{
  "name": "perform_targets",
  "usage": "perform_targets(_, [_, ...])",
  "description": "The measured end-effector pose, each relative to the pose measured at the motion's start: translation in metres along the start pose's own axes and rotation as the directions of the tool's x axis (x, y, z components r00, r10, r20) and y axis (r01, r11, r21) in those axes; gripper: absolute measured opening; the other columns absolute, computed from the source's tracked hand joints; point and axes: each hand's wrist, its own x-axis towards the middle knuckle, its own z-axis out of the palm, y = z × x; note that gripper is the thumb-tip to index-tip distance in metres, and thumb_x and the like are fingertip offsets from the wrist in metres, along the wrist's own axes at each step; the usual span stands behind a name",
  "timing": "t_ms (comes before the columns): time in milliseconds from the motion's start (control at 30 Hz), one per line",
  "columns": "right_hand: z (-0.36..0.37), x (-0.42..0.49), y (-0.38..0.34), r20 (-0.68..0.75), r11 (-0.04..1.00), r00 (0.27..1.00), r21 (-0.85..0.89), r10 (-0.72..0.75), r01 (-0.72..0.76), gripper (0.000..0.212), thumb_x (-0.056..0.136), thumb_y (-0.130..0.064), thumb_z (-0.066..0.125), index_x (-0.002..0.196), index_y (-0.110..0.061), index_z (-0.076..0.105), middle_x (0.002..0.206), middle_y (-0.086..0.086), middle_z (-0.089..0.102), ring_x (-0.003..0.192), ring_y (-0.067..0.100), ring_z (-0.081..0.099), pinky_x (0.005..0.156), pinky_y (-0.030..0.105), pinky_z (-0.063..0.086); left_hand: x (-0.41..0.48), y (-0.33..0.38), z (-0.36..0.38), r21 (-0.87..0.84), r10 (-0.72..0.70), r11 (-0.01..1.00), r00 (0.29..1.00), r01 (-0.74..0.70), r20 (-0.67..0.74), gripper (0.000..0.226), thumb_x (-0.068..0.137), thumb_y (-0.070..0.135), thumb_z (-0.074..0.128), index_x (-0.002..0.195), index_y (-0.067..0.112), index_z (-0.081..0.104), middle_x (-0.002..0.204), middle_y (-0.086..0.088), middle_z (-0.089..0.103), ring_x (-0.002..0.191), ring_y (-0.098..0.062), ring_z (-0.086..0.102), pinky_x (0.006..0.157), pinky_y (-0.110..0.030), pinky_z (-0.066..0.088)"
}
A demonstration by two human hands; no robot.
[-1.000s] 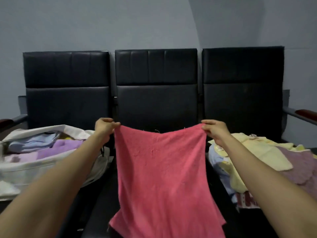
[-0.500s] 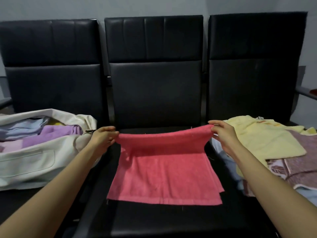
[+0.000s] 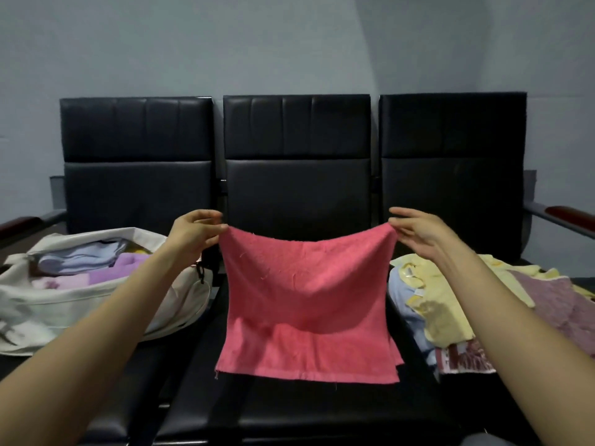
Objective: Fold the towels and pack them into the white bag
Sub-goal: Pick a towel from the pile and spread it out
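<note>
Pink towel (image 3: 306, 304): soft, light, sags mid-span. Left hand (image 3: 193, 233) and right hand (image 3: 415, 230) fingers pinch its top corners; corners are the hold.

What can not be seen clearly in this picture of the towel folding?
Head view only:
- White bag: towels under its top layer, hidden by its wall and the left forearm.
- Towel pile at right: its count; cut off by the frame edge, covered by the right forearm.
- Pink towel: how many layers, since the front layer hides those behind.
</note>
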Motion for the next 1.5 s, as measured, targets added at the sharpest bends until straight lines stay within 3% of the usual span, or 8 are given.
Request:
perform_targets(100, [0.004, -0.022, -0.029, 0.132, 0.98, 0.987, -0.166, -0.092, 0.114, 0.048, 0.079, 0.02, 0.058, 0.123, 0.002, 0.058, 0.098, 0.009, 0.063, 0.099, 0.017, 0.06, 0.069, 0.008, 0.052, -0.009, 0.029, -0.009, -0.032, 0.082, 0.996, 0.995, -0.084, -0.048, 0.023, 0.081, -0.01, 0.066, 0.088, 0.012, 0.062, 0.094, -0.005, 0.06, 0.085, -0.014, 0.063, 0.064, -0.016, 0.056])
perform_targets(233, [0.004, -0.051, -0.055, 0.113, 0.752, 0.94, -0.573, -0.321, 0.326, 0.029, 0.08, 0.008, 0.067, 0.106, -0.004, 0.071, 0.096, 0.008, 0.069, 0.087, 0.01, 0.062, 0.07, 0.01, 0.046, -0.034, 0.064, -0.017, -0.018, 0.211, 0.977, 0.975, -0.213, -0.069, 0.024, 0.082, -0.009, 0.065, 0.087, 0.014, 0.061, 0.092, -0.004, 0.06, 0.084, -0.012, 0.062, 0.066, -0.014, 0.056])
perform_targets(333, [0.003, -0.067, -0.077, 0.16, 0.602, 0.869, -0.662, -0.468, 0.447, 0.02, 0.084, 0.0, 0.067, 0.095, -0.015, 0.075, 0.096, 0.002, 0.072, 0.095, 0.012, 0.064, 0.084, 0.019, 0.047, -0.055, 0.088, -0.02, -0.021, 0.272, 0.961, 0.96, -0.274, -0.072, 0.023, 0.083, -0.007, 0.065, 0.089, 0.015, 0.061, 0.093, -0.003, 0.061, 0.087, -0.012, 0.062, 0.07, -0.016, 0.055])
perform_targets(567, [0.013, -0.11, -0.119, 0.252, 0.335, 0.685, -0.726, -0.684, 0.601, 0.019, 0.091, -0.005, 0.06, 0.103, -0.012, 0.073, 0.096, -0.002, 0.067, 0.094, 0.01, 0.06, 0.079, 0.015, 0.041, -0.084, 0.146, -0.025, 0.062, 0.416, 0.908, 0.909, -0.414, -0.027, 0.021, 0.082, -0.004, 0.068, 0.086, 0.017, 0.064, 0.089, -0.003, 0.065, 0.083, -0.016, 0.064, 0.071, -0.025, 0.055])
perform_targets(833, [0.021, -0.079, -0.106, 0.205, 0.408, 0.783, -0.76, -0.588, 0.506, 0.016, 0.089, -0.008, 0.064, 0.102, -0.011, 0.072, 0.096, 0.002, 0.067, 0.092, 0.012, 0.058, 0.078, 0.023, 0.041, -0.054, 0.137, -0.031, 0.121, 0.376, 0.921, 0.926, -0.369, -0.039, 0.027, 0.078, -0.01, 0.069, 0.083, 0.016, 0.062, 0.089, -0.003, 0.063, 0.081, -0.015, 0.062, 0.075, -0.028, 0.054])
perform_targets(1067, [0.028, -0.017, -0.049, 0.197, 0.423, 0.901, -0.83, -0.387, 0.364, 0.012, 0.09, -0.012, 0.064, 0.1, -0.015, 0.07, 0.094, -0.001, 0.065, 0.092, 0.014, 0.058, 0.077, 0.025, 0.04, 0.009, 0.06, -0.023, 0.256, 0.226, 0.944, 0.973, -0.208, -0.043, 0.032, 0.082, -0.017, 0.06, 0.078, 0.015, 0.058, 0.08, -0.004, 0.057, 0.07, -0.013, 0.054, 0.052, -0.012, 0.05])
perform_targets(1333, [0.025, -0.012, -0.048, 0.214, 0.299, 0.833, -0.864, -0.51, 0.405, 0.021, 0.094, -0.008, 0.057, 0.109, -0.006, 0.071, 0.091, -0.001, 0.061, 0.092, 0.013, 0.055, 0.077, 0.023, 0.036, 0.018, 0.068, -0.013, 0.52, 0.42, 0.745, 0.899, -0.418, 0.12, 0.016, 0.089, -0.002, 0.061, 0.092, 0.011, 0.07, 0.084, 0.003, 0.066, 0.076, -0.004, 0.057, 0.074, -0.016, 0.045])
perform_targets(1500, [0.024, -0.038, -0.073, 0.187, 0.298, 0.759, -0.841, -0.623, 0.452, 0.019, 0.094, -0.009, 0.058, 0.106, -0.007, 0.072, 0.095, 0.003, 0.057, 0.092, 0.016, 0.056, 0.076, 0.023, 0.035, -0.017, 0.086, -0.016, 0.629, 0.307, 0.669, 0.918, -0.396, 0.252, 0.022, 0.078, 0.009, 0.077, 0.095, 0.02, 0.068, 0.096, -0.001, 0.066, 0.09, -0.012, 0.059, 0.079, -0.021, 0.043])
